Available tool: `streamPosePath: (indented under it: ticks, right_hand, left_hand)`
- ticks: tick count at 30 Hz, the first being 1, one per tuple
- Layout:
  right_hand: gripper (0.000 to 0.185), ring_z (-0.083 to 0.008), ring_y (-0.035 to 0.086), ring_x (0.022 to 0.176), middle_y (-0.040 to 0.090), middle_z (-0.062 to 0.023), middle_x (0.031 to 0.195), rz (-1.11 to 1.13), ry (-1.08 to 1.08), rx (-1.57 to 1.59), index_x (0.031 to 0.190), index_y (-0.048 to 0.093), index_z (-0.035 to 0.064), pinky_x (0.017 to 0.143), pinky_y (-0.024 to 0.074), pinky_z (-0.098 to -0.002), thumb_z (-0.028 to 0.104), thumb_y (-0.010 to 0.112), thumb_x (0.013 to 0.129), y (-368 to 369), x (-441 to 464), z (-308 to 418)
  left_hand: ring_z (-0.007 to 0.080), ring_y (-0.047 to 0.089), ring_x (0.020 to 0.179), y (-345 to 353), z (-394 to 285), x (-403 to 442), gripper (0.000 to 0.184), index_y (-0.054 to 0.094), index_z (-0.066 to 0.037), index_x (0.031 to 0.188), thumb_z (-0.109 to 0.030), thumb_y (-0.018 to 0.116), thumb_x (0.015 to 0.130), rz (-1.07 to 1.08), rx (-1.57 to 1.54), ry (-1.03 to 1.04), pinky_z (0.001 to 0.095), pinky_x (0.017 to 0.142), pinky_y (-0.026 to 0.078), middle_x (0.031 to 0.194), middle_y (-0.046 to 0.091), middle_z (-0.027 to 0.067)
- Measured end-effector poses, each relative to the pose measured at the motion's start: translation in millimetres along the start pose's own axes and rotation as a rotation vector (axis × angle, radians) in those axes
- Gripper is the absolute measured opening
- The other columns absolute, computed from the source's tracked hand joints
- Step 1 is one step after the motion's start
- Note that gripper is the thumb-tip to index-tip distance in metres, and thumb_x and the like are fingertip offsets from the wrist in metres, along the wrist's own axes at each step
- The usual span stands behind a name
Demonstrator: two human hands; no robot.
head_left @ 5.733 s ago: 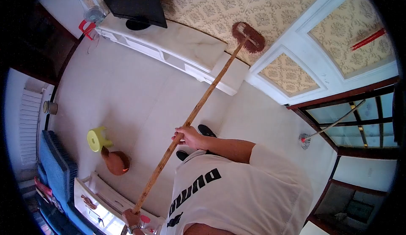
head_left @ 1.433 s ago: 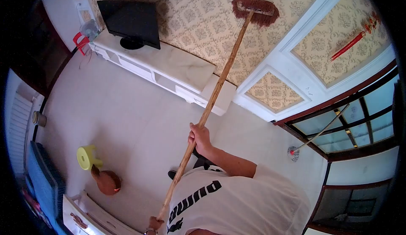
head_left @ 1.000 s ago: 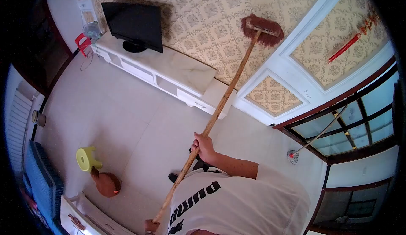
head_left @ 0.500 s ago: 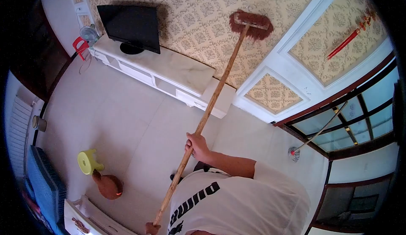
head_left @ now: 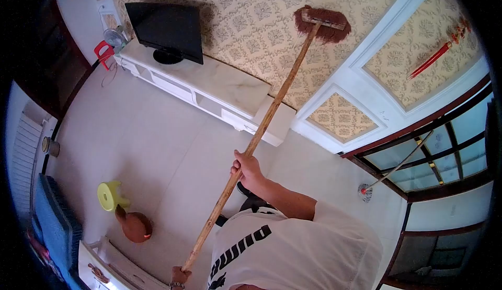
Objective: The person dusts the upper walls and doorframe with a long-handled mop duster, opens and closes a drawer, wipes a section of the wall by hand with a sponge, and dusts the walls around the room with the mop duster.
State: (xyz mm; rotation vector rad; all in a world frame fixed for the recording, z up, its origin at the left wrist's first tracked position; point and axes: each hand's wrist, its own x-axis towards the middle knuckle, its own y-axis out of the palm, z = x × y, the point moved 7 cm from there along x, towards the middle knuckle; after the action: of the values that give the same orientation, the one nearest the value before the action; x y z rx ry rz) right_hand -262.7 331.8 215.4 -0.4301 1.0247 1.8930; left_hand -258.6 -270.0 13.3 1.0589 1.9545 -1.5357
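My right hand (head_left: 247, 169) is wrapped round the middle of a long wooden mop pole (head_left: 273, 107). Lower down at the left, my left hand (head_left: 180, 275), with a band on its wrist, grips the pole's near end. At the far end, the reddish-brown mop head (head_left: 332, 24) lies against the patterned wall (head_left: 246, 34), above the right part of a low white cabinet (head_left: 225, 81). The exact contact with the wall is hard to tell.
A black television (head_left: 167, 31) stands on the cabinet. On the floor are a yellow-green stool (head_left: 109, 196), a brown rounded object (head_left: 137, 227) and, at the right, a second mop (head_left: 365, 192). Blue seating (head_left: 57, 222) and a white table (head_left: 94, 269) fill the lower left.
Since half a second ago the mop head has shifted right and slightly up along the wall. Both hands have moved up a little with the pole, still closed on it.
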Motion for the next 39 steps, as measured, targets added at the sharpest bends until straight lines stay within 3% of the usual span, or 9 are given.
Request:
streamPosePath:
  ticks: [3,10,13,15,19,21,24,31,39]
  right_hand:
    - [0.027,-0.0184,0.047,0.05,0.042,-0.0011,0.058,0.046,0.014,-0.005,0.072,0.041,0.0114,0.053,0.0431,-0.038,0.024,0.06,0.087,7.3,-10.2,3.6]
    - [0.032,-0.0169,0.043,0.049,0.038,0.0005,0.054,0.159,0.042,0.096,0.067,0.038,0.0137,0.055,0.0408,-0.0362,0.029,0.057,0.088,19.8,-6.1,1.8]
    - [0.033,-0.0168,0.041,0.048,0.036,0.0011,0.053,0.136,0.063,0.106,0.066,0.037,0.0141,0.056,0.0406,-0.0363,0.03,0.055,0.089,13.7,-3.3,-6.1]
    - [0.033,-0.0169,0.04,0.047,0.035,0.0014,0.052,0.13,0.063,0.116,0.065,0.037,0.0145,0.056,0.0404,-0.0364,0.03,0.054,0.089,0.4,-2.1,-18.0]
    - [0.033,-0.0164,0.038,0.047,0.032,0.0024,0.05,0.096,0.088,0.143,0.064,0.036,0.0156,0.057,0.0401,-0.0356,0.029,0.052,0.09,-13.3,-10.9,-30.5]
    - [0.032,-0.0155,0.038,0.047,0.032,0.0029,0.051,0.131,0.045,0.129,0.065,0.037,0.0154,0.057,0.0409,-0.036,0.028,0.052,0.09,-4.8,-18.5,-20.9]
    - [0.028,-0.0142,0.041,0.048,0.035,0.0026,0.054,0.152,-0.048,0.098,0.069,0.038,0.0138,0.056,0.0429,-0.0367,0.025,0.054,0.089,9.6,-31.2,-1.9]
    - [0.03,-0.014,0.042,0.042,0.038,0.0014,0.052,0.167,-0.462,-0.046,0.068,0.039,0.0127,0.043,0.0417,-0.0319,0.025,0.058,0.087,51.8,-62.3,100.9]
    - [0.025,-0.0117,0.038,0.04,0.036,0.0019,0.052,0.225,-0.546,-0.051,0.069,0.039,0.0116,0.038,0.0344,-0.0268,0.018,0.055,0.086,102.4,-92.0,158.7]
  left_hand:
    - [0.0254,0.059,0.051,-41.4,-48.3,-30.0,0.037,0.063,0.003,0.067,-0.029,0.078,0.057,-0.079,0.041,0.06,0.0378,0.052,0.049,0.057,0.061,0.0132]
    - [0.0313,0.06,0.051,-78.5,-50.9,-33.0,0.03,0.061,0.002,0.059,-0.026,0.073,0.06,-0.3,0.205,0.139,0.0395,0.05,0.049,0.053,0.059,0.016]
    - [0.0358,0.06,0.055,-89.6,-70.9,-41.8,0.025,0.06,0.003,0.064,-0.021,0.068,0.064,-0.191,0.207,-0.02,0.0386,0.054,0.049,0.054,0.057,0.0172]
    - [0.0336,0.064,0.07,-68.1,-50.3,-34.7,0.035,0.066,-0.008,0.084,-0.038,0.068,0.067,-0.089,0.188,-0.01,0.0472,0.061,0.049,0.075,0.065,0.018]
    - [0.0358,0.063,0.067,-81.5,-66.9,-48.8,0.03,0.067,-0.008,0.078,-0.037,0.064,0.071,-0.269,0.059,0.073,0.0461,0.058,0.048,0.069,0.063,0.0188]
    - [0.0354,0.063,0.068,-78.9,-53.6,-45.1,0.028,0.067,-0.01,0.078,-0.036,0.063,0.072,-0.419,0.194,0.037,0.0453,0.056,0.047,0.069,0.064,0.0174]
    - [0.0301,0.063,0.065,-63.7,-36.7,-9.6,0.028,0.065,-0.01,0.08,-0.036,0.066,0.071,-0.32,0.079,0.034,0.043,0.053,0.045,0.069,0.064,0.015]
    - [0.0209,0.055,0.052,-62.2,-118.4,-12.5,0.025,0.063,-0.007,0.075,-0.031,0.067,0.071,-0.396,-0.233,0.325,0.039,0.046,0.041,0.06,0.06,0.0111]
    - [0.02,0.049,0.045,-37.5,-110.2,3.6,0.025,0.057,-0.015,0.07,-0.038,0.059,0.081,-0.621,0.017,0.326,0.033,0.04,0.038,0.054,0.047,-0.0004]
